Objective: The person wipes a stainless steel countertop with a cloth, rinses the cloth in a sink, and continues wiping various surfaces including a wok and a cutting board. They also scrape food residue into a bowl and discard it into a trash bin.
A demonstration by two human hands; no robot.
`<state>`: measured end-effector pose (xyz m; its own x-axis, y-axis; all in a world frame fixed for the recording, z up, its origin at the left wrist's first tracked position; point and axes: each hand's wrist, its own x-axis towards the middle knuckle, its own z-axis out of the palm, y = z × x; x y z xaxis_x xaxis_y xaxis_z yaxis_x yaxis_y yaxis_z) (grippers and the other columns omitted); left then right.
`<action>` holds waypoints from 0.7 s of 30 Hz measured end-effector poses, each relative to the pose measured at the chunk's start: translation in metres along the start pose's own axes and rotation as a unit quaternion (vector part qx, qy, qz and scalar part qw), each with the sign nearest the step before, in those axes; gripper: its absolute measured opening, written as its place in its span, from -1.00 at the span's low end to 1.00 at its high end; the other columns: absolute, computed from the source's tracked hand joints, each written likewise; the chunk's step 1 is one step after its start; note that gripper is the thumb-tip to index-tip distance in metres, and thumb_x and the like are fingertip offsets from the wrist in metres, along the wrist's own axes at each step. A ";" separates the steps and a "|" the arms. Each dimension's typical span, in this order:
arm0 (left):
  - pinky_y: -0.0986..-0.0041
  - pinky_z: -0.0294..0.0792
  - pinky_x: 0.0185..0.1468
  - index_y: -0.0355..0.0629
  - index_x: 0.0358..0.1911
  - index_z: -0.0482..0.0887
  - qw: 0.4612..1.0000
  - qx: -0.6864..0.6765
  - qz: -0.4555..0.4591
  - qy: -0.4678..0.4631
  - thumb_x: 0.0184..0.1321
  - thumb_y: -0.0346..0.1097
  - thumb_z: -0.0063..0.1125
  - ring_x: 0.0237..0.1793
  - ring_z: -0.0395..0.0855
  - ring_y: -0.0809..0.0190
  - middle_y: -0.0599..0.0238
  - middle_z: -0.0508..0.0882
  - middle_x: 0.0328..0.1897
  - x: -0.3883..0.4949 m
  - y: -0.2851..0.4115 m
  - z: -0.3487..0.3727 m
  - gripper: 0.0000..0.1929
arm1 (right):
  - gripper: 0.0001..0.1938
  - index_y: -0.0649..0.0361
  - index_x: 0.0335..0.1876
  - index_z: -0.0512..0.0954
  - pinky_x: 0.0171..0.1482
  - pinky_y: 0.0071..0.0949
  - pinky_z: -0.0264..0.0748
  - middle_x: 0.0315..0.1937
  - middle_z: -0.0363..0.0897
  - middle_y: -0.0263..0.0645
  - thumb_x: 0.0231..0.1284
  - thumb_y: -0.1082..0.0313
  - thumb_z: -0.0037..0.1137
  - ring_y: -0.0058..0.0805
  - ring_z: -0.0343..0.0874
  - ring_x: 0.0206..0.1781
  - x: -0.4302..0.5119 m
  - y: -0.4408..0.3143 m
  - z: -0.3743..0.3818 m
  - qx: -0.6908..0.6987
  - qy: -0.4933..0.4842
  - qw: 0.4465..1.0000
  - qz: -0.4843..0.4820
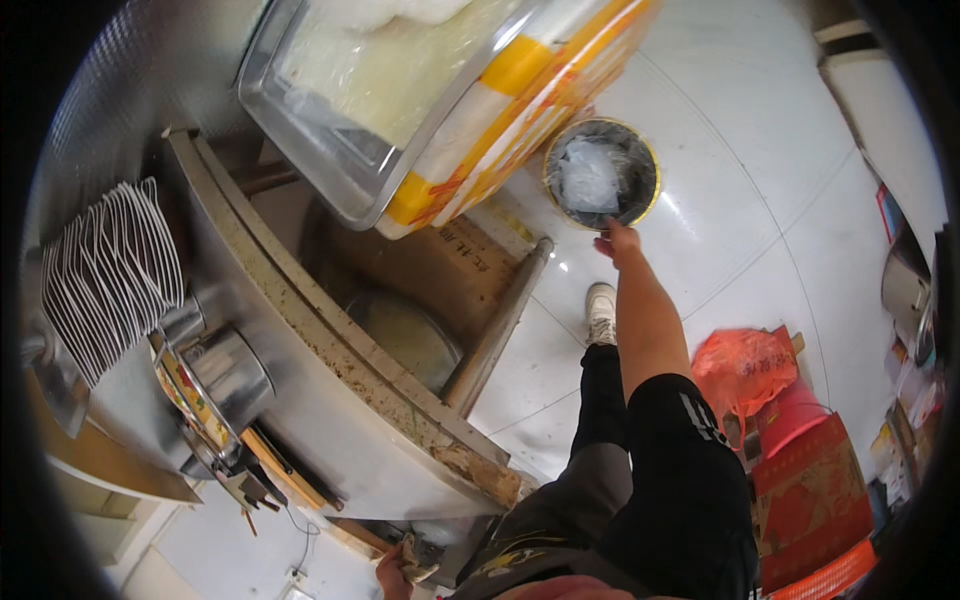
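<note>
My right hand [621, 244] reaches out to the near rim of a round bin [657, 176] with a yellow edge, its fingertips at the rim. Whether the fingers grip the rim cannot be told. The bin stands on the floor, lined with dark plastic, and crumpled whitish plastic [589, 176] lies inside. At the bottom of the view, my left hand [394, 574] holds a crumpled, stained cloth [418, 559] beside the end of the counter. Part of that hand is cut off by the frame edge.
On the left is a metal counter [330, 420] with pans and a wire rack [112, 277]. A metal tray [300, 161] rests on a taped foam box [450, 180]. Below are a cardboard box [472, 262] and a round vessel [405, 337]. Red bags [742, 367] and cartons [810, 487] stand right.
</note>
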<state>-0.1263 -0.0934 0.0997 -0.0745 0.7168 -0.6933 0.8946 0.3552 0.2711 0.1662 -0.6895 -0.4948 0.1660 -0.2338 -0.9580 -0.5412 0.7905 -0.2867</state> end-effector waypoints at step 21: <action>0.35 0.44 0.18 -0.36 0.22 0.54 0.884 -0.394 0.088 -0.236 0.16 -0.60 -0.17 0.12 0.58 0.10 0.10 0.59 0.22 0.117 -0.187 -0.101 -0.51 | -0.77 0.14 -0.06 0.51 -0.25 -0.10 0.73 -0.35 0.53 -0.19 0.32 0.19 0.02 -0.19 0.63 -0.29 -0.334 0.145 -0.195 -0.198 -0.001 0.980 -0.031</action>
<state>-0.3464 -0.0155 0.0355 0.3937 0.5386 -0.7449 0.2751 0.7042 0.6545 -0.1284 -0.6074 -0.2171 0.2105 -0.2726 -0.9388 -0.8071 0.4935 -0.3242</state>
